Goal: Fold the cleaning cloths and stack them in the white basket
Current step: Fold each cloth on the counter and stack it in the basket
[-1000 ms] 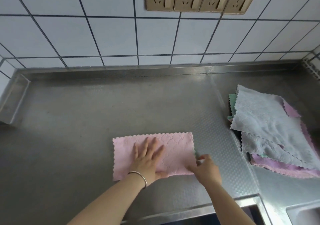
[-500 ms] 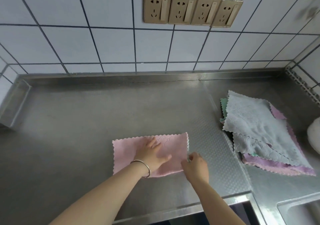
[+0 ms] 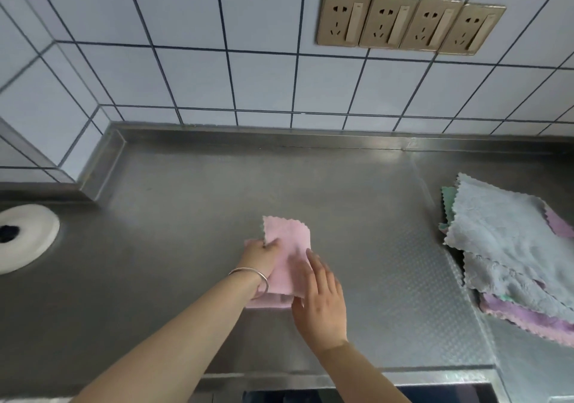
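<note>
Left hand (image 3: 262,255) grips pink cloth (image 3: 287,253), folded lengthwise front-to-back.

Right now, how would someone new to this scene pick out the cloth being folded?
Start at the steel counter under the wall sockets. Near its front edge, both hands meet on one small pink cloth. Unlike the loose pile of cloths to the right, it lies alone and folded narrow.
</note>
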The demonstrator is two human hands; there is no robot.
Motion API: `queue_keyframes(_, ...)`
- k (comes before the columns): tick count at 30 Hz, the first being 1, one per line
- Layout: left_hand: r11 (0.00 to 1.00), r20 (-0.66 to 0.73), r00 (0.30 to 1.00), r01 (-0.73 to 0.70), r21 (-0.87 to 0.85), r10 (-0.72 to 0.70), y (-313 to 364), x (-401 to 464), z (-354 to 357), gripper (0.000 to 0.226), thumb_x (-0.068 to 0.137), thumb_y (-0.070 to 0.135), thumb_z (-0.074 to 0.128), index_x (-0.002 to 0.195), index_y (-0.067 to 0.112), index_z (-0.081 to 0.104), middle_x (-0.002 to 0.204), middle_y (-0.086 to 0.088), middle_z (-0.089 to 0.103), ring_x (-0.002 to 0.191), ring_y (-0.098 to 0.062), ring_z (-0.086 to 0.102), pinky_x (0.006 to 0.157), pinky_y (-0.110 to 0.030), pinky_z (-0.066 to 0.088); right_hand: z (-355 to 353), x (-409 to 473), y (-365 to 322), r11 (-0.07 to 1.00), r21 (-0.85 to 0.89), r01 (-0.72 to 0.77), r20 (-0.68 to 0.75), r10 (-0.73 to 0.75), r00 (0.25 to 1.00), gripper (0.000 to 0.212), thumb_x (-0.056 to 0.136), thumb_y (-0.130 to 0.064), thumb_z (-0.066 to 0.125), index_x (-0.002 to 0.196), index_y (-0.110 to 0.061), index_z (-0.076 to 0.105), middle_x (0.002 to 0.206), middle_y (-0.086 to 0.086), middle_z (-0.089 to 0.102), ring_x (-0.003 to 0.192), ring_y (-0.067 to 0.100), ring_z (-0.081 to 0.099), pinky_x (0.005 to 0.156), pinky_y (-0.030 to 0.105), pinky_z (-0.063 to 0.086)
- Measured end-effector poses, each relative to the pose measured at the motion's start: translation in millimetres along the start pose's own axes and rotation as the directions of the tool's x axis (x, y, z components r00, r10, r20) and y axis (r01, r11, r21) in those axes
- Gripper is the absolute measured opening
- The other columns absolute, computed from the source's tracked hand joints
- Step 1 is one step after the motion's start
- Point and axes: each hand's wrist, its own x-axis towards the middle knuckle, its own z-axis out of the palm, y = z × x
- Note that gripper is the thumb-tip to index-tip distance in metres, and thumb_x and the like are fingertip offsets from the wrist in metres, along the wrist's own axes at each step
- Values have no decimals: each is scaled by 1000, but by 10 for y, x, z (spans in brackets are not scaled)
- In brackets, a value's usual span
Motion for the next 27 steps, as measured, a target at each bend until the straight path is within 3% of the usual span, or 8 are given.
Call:
queue_keyframes(3, 997, -2, 999, -38, 68, 38, -235, 121, -106, 34, 91, 26, 50, 123, 15, 53, 118, -7, 61, 103, -26, 57, 84, -29, 42, 133, -46, 117, 992, -120, 24, 199, 0, 980, 97, 58, -7, 51, 148, -20, 19, 141, 2, 47, 129, 18, 34, 107, 36, 36)
queue_keyframes(5, 995, 17, 999, -40, 95, 39, -369, 170, -139, 50, 90, 24, 52, 138, 19, 40, 134, -3, 53, 120, -24, 51, 95, -28, 39, 217, -58, 194, 987, -158, 26, 259, 16, 966, 92, 65, -8, 35, 150, -21, 1, 141, 3, 48, 136, 20, 26, 111, 33, 19)
queue_keyframes(8, 998, 14, 999, -32, 52, 31, -491, 195, -112, 62, 90, 19, 55, 146, 18, 27, 147, -1, 39, 132, -21, 40, 104, -25, 31, 286, -62, 229, 982, -191, -1, 282, 56, 958, 91, 64, -7, 26, 149, -20, -2, 141, 2, 47, 146, 16, -5, 111, 30, 7)
queue_keyframes(13, 999, -47, 999, -16, 51, 18, -588, 257, -53, 65, 88, 15, 59, 145, 16, 28, 145, -5, 41, 131, -21, 42, 100, -23, 32, 375, -87, 234, 987, -157, 24, 257, 18, 966, 90, 65, -6, 25, 150, -16, -3, 158, -1, -10, 145, 14, -12, 111, 31, 5)
queue_keyframes(19, 990, -142, 990, 7, 143, 13, -599, 381, -35, 61, 85, 22, 62, 140, 20, 37, 136, -4, 53, 120, -26, 52, 94, -28, 39, 382, -85, 247, 982, -187, 40, 307, 20, 952, 89, 66, -8, 26, 149, -12, -7, 157, 1, -13, 145, 15, -12, 110, 32, 3)
queue_keyframes(22, 964, -175, 984, 28, 264, 19, -629, 361, -9, 58, 84, 28, 59, 138, 23, 37, 129, -6, 58, 112, -31, 56, 88, -32, 45, 345, -98, 274, 977, -208, 44, 391, 42, 919, 87, 65, -16, 29, 150, -13, 10, 158, 1, -3, 145, 15, -9, 110, 32, 4)
queue_keyframes(24, 951, -216, 976, 38, 307, 31, -656, 339, -8, 62, 84, 29, 58, 140, 21, 33, 130, -8, 55, 111, -32, 56, 87, -35, 45, 260, -111, 258, 979, -197, 58, 441, 36, 897, 76, 65, -27, 37, 140, -13, 36, 154, 3, 26, 144, 18, 4, 110, 32, 6)
queue_keyframes(27, 818, -291, 895, -125, 562, 337, -752, 285, -4, 65, 76, 26, 63, 136, 12, 43, 123, -15, 55, 106, -36, 55, 83, -41, 47, 140, -63, 210, 984, -144, 108, 439, -35, 898, 60, 74, -37, 43, 131, -17, 49, 138, 2, 51, 133, 17, 31, 109, 31, 8)
